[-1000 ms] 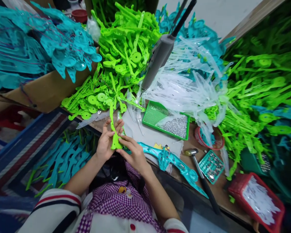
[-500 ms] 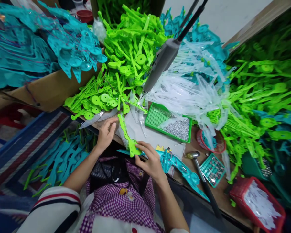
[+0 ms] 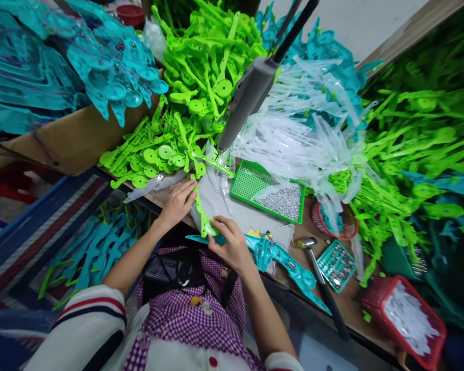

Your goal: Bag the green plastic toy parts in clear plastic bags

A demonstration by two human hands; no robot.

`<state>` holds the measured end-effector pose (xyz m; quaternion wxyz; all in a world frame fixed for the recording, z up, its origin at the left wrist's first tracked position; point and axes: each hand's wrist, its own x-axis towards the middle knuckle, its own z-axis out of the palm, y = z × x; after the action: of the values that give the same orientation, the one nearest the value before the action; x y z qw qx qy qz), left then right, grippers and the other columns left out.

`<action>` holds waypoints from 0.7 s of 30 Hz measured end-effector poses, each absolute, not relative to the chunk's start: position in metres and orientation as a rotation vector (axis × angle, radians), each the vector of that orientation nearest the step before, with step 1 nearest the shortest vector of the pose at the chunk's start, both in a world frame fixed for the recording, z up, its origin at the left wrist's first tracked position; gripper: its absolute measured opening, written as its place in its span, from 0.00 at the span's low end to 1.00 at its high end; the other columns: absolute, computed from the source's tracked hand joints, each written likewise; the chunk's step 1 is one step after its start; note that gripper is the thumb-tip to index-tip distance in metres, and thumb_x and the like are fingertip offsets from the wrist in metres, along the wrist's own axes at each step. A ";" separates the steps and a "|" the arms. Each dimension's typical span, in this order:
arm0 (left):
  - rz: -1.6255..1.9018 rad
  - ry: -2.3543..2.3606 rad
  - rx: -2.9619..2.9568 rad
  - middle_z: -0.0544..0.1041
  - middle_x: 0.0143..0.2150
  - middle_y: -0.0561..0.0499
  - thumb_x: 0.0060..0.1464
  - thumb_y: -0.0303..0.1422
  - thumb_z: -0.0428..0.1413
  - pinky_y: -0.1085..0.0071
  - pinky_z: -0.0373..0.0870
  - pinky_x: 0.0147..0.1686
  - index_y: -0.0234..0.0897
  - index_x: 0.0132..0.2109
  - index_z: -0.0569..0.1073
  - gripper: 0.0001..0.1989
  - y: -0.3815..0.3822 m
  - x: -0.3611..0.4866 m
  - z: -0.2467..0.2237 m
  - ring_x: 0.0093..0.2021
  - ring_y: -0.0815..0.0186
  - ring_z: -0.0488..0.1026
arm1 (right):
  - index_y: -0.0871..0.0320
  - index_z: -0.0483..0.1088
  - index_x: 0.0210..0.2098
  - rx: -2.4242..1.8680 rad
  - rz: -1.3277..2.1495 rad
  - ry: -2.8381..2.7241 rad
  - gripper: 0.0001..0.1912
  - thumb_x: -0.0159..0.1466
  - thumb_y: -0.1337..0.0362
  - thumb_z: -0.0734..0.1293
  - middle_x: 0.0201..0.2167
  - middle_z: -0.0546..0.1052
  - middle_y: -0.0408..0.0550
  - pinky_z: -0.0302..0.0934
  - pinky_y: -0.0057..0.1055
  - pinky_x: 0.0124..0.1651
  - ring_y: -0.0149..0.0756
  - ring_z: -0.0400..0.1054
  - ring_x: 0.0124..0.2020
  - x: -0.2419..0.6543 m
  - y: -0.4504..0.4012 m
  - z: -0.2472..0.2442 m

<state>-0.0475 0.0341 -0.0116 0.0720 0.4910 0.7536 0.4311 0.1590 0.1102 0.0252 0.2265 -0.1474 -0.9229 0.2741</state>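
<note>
A bright green plastic part (image 3: 202,215) with a long narrow arm and a wider rounded end is between my two hands, over the table's front edge. My left hand (image 3: 179,203) has its fingers together at the narrow upper arm. The wide lower end is pinched by my right hand (image 3: 230,243). Just beneath my right hand lies a long teal plastic piece (image 3: 268,252) along the edge. A grey electric screwdriver (image 3: 245,103) hangs above, its tip close to a pile of green parts (image 3: 154,159) and some clear plastic pieces (image 3: 218,178).
A green tray (image 3: 268,190) holds small metal screws. To the right are a red basket (image 3: 334,221), a hammer (image 3: 320,273), a teal compartment tray (image 3: 337,265) and a red bin (image 3: 406,319) of white pieces. Translucent strips (image 3: 294,139) are heaped behind. Teal parts (image 3: 116,72) overhang a cardboard box (image 3: 81,144).
My left hand has moved right, onto the narrow arm of the green part. The part's wide end has turned in my right hand and sits slightly higher. The view has shifted a little.
</note>
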 end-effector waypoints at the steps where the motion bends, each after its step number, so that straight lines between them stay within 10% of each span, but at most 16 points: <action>1: 1.294 2.261 1.467 0.74 0.59 0.41 0.66 0.39 0.45 0.56 0.65 0.62 0.36 0.56 0.73 0.20 0.034 -0.048 -0.012 0.60 0.58 0.70 | 0.54 0.71 0.52 -0.407 0.756 -2.543 0.18 0.61 0.67 0.65 0.47 0.77 0.55 0.71 0.42 0.50 0.42 0.73 0.49 0.158 0.110 0.025; 21: 1.180 2.264 1.488 0.74 0.59 0.43 0.64 0.39 0.49 0.58 0.67 0.62 0.35 0.54 0.75 0.19 0.035 -0.058 -0.017 0.60 0.59 0.71 | 0.58 0.73 0.50 -0.396 0.530 -2.657 0.15 0.66 0.66 0.62 0.50 0.77 0.56 0.61 0.48 0.62 0.42 0.71 0.53 0.159 0.103 0.007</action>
<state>-0.0582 0.0352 -0.0167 0.0932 0.5015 0.7628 0.3975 0.1594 0.1035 0.0067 0.2002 -0.1417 -0.9507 0.1896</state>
